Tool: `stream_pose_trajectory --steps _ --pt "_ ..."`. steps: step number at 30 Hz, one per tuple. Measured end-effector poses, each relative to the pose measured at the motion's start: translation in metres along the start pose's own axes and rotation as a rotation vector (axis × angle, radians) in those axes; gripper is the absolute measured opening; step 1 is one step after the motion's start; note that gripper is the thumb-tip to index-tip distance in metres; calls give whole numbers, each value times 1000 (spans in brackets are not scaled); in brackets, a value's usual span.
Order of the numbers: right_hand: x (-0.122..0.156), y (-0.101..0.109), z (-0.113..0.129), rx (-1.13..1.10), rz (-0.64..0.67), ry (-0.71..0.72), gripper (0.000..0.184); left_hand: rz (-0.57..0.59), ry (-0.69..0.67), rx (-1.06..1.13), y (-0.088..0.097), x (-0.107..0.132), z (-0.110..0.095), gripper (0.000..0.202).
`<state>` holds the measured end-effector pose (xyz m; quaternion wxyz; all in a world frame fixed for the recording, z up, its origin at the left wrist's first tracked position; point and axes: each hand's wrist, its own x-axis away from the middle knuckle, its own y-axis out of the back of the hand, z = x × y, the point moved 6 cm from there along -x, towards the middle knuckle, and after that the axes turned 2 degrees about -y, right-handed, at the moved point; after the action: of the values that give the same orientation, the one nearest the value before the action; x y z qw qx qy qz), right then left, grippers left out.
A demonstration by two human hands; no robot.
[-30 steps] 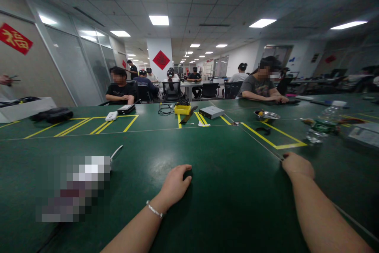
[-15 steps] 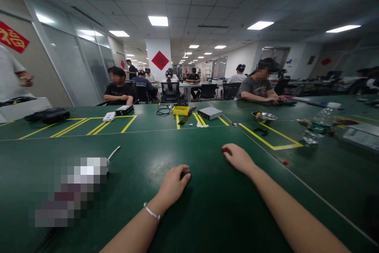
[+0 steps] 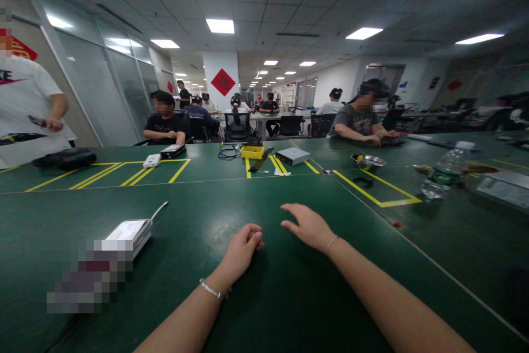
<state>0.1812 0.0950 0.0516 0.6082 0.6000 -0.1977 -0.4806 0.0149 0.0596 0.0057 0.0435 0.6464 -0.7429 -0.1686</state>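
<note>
My left hand (image 3: 243, 247) is over the green table (image 3: 173, 287), its fingers curled in and the thumb close against them. Nothing shows in its grasp. To its right, my right hand (image 3: 308, 226) holds nothing; thumb and fingers are spread apart and point left. A gap separates the two hands. Each wrist wears a thin bracelet. Left of my hands lies a white-edged, flat device (image 3: 142, 240), mostly blurred out, with a white cable (image 3: 159, 211) at its far end.
Farther back are a yellow tray (image 3: 252, 152), a grey box (image 3: 292, 156), a white charger (image 3: 152, 161) and a metal bowl (image 3: 368, 161). A plastic bottle (image 3: 446, 174) stands at right. Yellow tape marks the table. People sit across it; one stands at left.
My right hand has moved left, towards my left hand, and its fingers have spread. My left hand's thumb has drawn closer to its fingers. The person at left has come further into view.
</note>
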Motion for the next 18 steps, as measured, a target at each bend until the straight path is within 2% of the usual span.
stream_pose_trajectory --steps 2,5,8,10,12,15,18 --pt "6 12 -59 175 -41 -289 39 -33 53 74 3 -2 3 26" --pt "39 33 -146 386 -83 -744 41 -51 111 159 5 -4 8 25" --pt "81 47 -207 357 -106 -1041 46 -65 134 240 7 -5 10 23" --pt "102 48 -232 261 -78 -1151 47 -77 145 285 9 -4 10 23" --pt "114 45 -246 198 -26 -1223 45 -85 152 315 10 -3 9 23" --pt "118 41 -253 206 2 -1238 39 -94 151 332 11 -2 7 23" --pt "117 43 -254 264 -55 -1215 36 -97 150 328 11 -2 6 22"
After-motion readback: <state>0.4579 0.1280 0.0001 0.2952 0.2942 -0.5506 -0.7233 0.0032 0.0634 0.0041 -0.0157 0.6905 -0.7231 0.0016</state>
